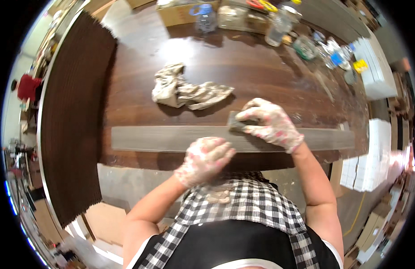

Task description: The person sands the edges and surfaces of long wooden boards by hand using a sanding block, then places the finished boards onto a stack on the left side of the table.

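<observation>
A long, narrow grey-brown board [167, 138] lies left to right along the near part of the brown table. My right hand [272, 124], in a white glove with pink spots, pinches a small grey block [235, 122] between thumb and fingers, over the board's far edge. It looks like a sanding block. My left hand [205, 160], gloved alike, is at the board's near edge with its fingers loosely bent and a little apart; I see nothing in it. Whether it presses on the board is unclear. A crumpled beige cloth [187, 89] sits beyond the board.
On the left stands a tall stack of dark brown strips [77, 107]. Bottles, including a clear one [281, 27], a cardboard box [178, 14] and small clutter line the far side. White panels [373, 67] are stacked at the right.
</observation>
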Motion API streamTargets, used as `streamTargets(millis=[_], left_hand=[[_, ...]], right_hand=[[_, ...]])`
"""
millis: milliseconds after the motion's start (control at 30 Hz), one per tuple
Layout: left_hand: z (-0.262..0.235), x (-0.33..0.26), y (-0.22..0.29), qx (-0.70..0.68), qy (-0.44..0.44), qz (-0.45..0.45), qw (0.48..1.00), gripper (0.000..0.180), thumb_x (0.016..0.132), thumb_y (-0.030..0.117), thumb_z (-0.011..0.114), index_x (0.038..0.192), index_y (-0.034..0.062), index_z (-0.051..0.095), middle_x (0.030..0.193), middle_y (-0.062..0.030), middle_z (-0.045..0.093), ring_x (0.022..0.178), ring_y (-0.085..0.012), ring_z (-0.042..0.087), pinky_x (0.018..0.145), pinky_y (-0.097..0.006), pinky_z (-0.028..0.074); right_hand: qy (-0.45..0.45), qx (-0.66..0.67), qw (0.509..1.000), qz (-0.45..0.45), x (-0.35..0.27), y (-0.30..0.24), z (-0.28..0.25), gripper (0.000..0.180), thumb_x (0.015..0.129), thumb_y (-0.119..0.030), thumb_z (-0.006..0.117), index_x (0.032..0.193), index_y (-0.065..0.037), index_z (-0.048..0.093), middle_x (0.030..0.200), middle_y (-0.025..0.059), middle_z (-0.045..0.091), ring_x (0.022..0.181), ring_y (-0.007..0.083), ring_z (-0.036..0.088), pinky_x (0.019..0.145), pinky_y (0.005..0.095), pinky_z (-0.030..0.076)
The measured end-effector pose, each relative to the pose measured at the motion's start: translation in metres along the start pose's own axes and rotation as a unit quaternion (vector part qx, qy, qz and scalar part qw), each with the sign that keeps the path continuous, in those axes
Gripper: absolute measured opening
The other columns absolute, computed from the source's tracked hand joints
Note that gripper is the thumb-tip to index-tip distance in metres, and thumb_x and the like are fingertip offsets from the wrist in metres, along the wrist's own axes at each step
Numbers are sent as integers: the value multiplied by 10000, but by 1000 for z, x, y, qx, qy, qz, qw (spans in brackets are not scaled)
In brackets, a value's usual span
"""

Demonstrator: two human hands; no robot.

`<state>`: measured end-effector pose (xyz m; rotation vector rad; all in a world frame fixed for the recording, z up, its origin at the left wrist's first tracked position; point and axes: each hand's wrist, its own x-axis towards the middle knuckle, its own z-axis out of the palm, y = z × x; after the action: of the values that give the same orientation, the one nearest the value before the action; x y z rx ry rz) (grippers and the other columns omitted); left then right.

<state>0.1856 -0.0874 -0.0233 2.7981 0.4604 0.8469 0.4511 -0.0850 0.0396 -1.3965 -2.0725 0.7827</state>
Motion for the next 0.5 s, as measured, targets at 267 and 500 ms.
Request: streamTargets(millis=[267,500], left_hand=[[12,-4,9,-68,70,-65,993,239,790,152,725,1027,132,755,1111,-63,732,1007,-270,691,843,-410,582],[-3,4,6,-154,44,-141,977,215,855,205,689,1049,124,732,1086,-72,710,993,-295,684,828,-435,576]], right_hand=[[-108,29,990,-88,195,-115,149,288,822,-298,748,1037,-108,721,1056,175,649,1052,344,649,914,455,520],[-137,62,979,-138,224,-109,165,348,825,-307,722,1093,-88,683,1027,168,640,1050,356,639,925,448,504]])
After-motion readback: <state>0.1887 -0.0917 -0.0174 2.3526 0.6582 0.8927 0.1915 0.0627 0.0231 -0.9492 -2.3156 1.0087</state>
